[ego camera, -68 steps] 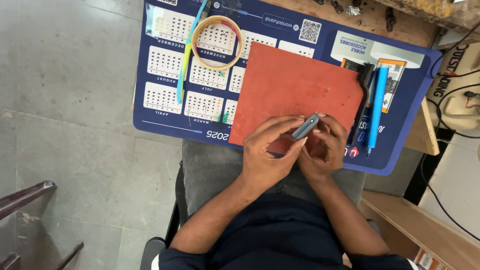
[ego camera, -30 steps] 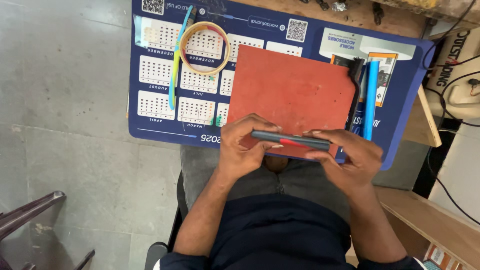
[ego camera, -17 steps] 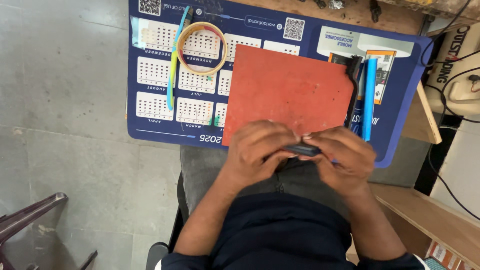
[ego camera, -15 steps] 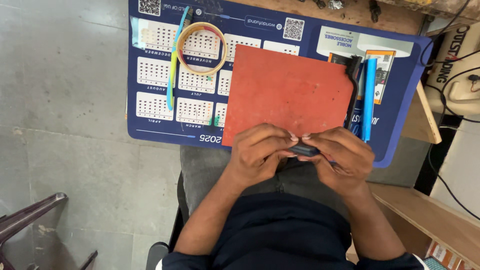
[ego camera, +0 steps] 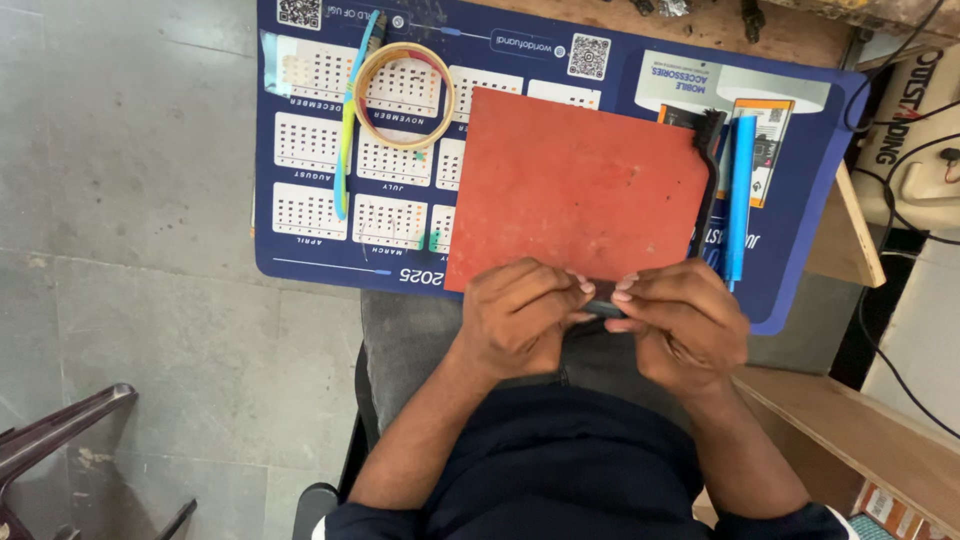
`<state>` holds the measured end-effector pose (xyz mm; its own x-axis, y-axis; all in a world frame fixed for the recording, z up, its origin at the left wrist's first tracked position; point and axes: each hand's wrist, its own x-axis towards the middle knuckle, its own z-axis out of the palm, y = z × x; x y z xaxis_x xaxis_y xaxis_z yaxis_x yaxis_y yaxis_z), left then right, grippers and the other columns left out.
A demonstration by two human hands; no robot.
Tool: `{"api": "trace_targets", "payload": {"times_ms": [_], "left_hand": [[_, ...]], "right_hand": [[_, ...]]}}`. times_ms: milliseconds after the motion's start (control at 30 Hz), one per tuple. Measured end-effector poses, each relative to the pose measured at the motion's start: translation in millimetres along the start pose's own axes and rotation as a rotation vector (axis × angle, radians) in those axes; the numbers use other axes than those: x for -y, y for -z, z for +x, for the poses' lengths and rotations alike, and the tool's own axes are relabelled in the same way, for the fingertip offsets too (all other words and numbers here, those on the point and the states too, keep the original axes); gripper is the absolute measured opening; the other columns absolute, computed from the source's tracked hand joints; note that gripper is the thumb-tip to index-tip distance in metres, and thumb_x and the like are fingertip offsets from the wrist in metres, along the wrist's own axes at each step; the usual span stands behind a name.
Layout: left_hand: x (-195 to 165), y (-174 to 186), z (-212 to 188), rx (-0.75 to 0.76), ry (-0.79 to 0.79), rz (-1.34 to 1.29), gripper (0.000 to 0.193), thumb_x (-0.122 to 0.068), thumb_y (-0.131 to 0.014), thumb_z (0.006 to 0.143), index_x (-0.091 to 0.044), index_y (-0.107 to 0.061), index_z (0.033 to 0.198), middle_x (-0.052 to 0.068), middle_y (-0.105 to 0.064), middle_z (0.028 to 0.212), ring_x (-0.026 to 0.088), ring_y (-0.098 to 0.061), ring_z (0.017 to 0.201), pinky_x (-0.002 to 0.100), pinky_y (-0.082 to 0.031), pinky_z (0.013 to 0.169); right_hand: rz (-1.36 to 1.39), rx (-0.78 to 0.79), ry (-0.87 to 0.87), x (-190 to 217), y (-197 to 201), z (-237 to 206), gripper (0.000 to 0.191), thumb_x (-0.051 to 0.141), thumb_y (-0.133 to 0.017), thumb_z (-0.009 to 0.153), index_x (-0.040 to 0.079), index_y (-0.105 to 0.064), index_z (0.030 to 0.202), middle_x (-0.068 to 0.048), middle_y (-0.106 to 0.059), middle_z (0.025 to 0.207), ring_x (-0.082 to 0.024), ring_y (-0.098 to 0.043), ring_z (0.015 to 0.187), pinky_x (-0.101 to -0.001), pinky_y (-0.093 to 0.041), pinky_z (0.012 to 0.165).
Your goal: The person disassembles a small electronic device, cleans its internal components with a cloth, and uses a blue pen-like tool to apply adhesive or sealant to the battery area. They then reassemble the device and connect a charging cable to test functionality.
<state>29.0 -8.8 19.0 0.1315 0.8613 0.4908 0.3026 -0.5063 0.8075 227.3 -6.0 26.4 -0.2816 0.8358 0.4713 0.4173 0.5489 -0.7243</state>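
Observation:
My left hand (ego camera: pixel 515 315) and my right hand (ego camera: pixel 680 322) meet over my lap, just below the near edge of a red-orange square mat (ego camera: pixel 580 185). Between the fingertips of both hands sits a small dark slim device (ego camera: pixel 601 301), mostly hidden by my fingers. Both hands are closed around it. The mat lies on a dark blue calendar desk pad (ego camera: pixel 320 150).
A roll of tape (ego camera: pixel 404 82) and a yellow and blue tool (ego camera: pixel 347 120) lie on the pad at left. A black brush (ego camera: pixel 707 150) and a blue tool (ego camera: pixel 740 195) lie right of the mat. Cables and a beige device (ego camera: pixel 915 160) are at far right. A wooden shelf (ego camera: pixel 850 440) is at lower right, a chair leg (ego camera: pixel 60 430) at lower left.
The long slim device held flat between my hands a second ago is now gathered in, my hands closed tightly together around it. The view has shifted slightly.

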Motion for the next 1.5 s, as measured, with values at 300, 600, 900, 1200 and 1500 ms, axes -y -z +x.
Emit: {"api": "trace_targets", "payload": {"times_ms": [300, 600, 900, 1200, 1500], "left_hand": [[32.7, 0.1, -8.5, 0.581, 0.623, -1.100, 0.030, -0.012, -0.062, 0.102, 0.002, -0.060, 0.128, 0.010, -0.069, 0.117, 0.014, -0.070, 0.105, 0.030, -0.061, 0.087], [56.7, -60.6, -67.0, 0.572, 0.954, -1.886, 0.044, -0.031, -0.063, 0.110, 0.004, -0.048, 0.133, 0.011, -0.063, 0.100, 0.013, -0.066, 0.078, 0.026, -0.057, 0.067], [46.5, -52.8, -45.7, 0.164, 0.798, -1.798, 0.049, -0.042, -0.067, 0.103, -0.007, -0.051, 0.132, 0.005, -0.055, 0.096, 0.013, -0.060, 0.077, 0.025, -0.052, 0.065], [38.3, -48.3, -36.7, -0.195, 0.677, -1.482, 0.047, -0.044, -0.067, 0.105, -0.008, -0.048, 0.128, 0.006, -0.053, 0.097, 0.010, -0.053, 0.082, 0.024, -0.047, 0.075], [34.1, -44.5, -35.9, -0.268, 0.583, -1.259, 0.047, -0.045, -0.066, 0.105, -0.007, -0.045, 0.125, 0.008, -0.053, 0.100, 0.010, -0.054, 0.081, 0.024, -0.050, 0.076]], "right_hand": [[0.281, 0.123, 0.105, -13.9, 13.7, 3.8, 0.016, 0.007, -0.086, 0.073, 0.004, -0.073, 0.081, -0.008, -0.072, 0.086, -0.023, -0.073, 0.085, -0.0348, -0.064, 0.079], [0.354, 0.127, -0.080, -15.7, 7.1, 1.7, 0.017, 0.017, -0.079, 0.087, 0.004, -0.074, 0.098, -0.007, -0.072, 0.095, -0.019, -0.071, 0.089, -0.0343, -0.056, 0.086], [0.102, 0.029, -0.148, 8.7, 4.7, 10.1, 0.033, 0.007, -0.089, 0.078, 0.002, -0.074, 0.107, -0.010, -0.069, 0.107, -0.022, -0.067, 0.096, -0.0296, -0.053, 0.076], [-0.025, 0.137, -0.133, 17.4, -15.2, 3.5, 0.034, 0.006, -0.093, 0.071, 0.002, -0.076, 0.100, -0.010, -0.070, 0.098, -0.021, -0.066, 0.086, -0.0302, -0.052, 0.070], [-0.121, 0.084, -0.021, 20.5, -23.4, 2.4, 0.020, -0.006, -0.085, 0.077, 0.000, -0.072, 0.092, -0.010, -0.069, 0.092, -0.023, -0.067, 0.083, -0.0323, -0.054, 0.071]]}}
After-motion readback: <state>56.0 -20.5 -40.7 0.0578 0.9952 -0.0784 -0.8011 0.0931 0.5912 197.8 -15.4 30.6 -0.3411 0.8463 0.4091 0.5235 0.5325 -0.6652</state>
